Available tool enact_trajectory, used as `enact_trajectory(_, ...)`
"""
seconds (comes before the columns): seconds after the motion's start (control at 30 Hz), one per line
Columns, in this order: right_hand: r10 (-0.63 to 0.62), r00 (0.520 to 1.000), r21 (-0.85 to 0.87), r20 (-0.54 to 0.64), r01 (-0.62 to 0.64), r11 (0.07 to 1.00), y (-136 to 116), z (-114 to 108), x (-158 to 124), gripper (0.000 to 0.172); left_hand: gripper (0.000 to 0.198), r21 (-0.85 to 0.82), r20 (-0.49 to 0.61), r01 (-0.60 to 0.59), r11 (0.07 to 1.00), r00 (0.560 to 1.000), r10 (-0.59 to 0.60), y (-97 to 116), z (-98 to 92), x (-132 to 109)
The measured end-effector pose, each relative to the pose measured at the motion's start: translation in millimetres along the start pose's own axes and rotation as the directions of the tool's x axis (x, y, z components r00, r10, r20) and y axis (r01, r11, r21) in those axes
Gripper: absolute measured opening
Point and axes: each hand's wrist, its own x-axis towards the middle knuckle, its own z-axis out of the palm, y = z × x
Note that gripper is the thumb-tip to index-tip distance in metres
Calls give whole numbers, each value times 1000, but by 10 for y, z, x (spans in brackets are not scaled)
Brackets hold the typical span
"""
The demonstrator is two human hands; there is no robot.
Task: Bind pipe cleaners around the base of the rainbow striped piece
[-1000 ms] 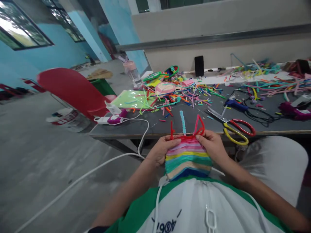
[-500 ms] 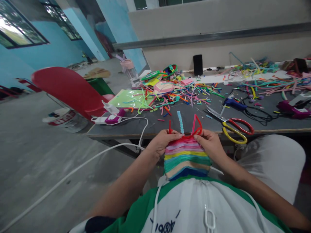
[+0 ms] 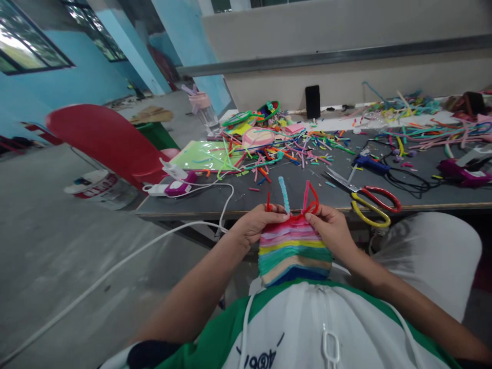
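I hold a striped piece woven from pipe cleaners [image 3: 295, 253] against my chest, with bands of red, pink, yellow, green, tan and blue. My left hand [image 3: 257, 225] pinches its top left edge. At the top right edge my right hand [image 3: 333, 229] pinches the red row. Loose ends stick up from the top between my hands: a red end, a light blue end [image 3: 284, 195] and a pink-red loop [image 3: 310, 197]. Both hands are closed on the piece, just in front of the table's near edge.
The grey table [image 3: 300, 192] carries scissors with red and yellow handles [image 3: 365, 199], a blue glue gun [image 3: 371, 164], a purple glue gun [image 3: 463, 173], scattered pipe cleaner bits and a black phone [image 3: 312, 102]. A red chair [image 3: 103, 138], a bucket [image 3: 100, 187] and a white cable [image 3: 115, 271] lie left.
The view has drifted slightly; my hands stay on the woven piece's top edge with small finger movements only.
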Motion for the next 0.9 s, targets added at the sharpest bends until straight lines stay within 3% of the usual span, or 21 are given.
enact_trajectory(0.13,2,1000,-7,-7,-2,1000,7,-3,9,17,34,16,79,78,997,994,-79,4,2,9)
enact_trajectory(0.47,51,999,59,11,-51,997,6,-2,-1,18,39,116,35,74,991,996,-78,-23,13,32)
enact_trajectory(0.73,-80,997,-142,23,83,986,17,-52,5,15,28,118,-7,60,991,998,-60,-11,60,8)
enact_trajectory(0.9,-168,985,-304,-39,148,941,6,-42,13,13,28,145,-38,54,988,998,-48,0,81,7)
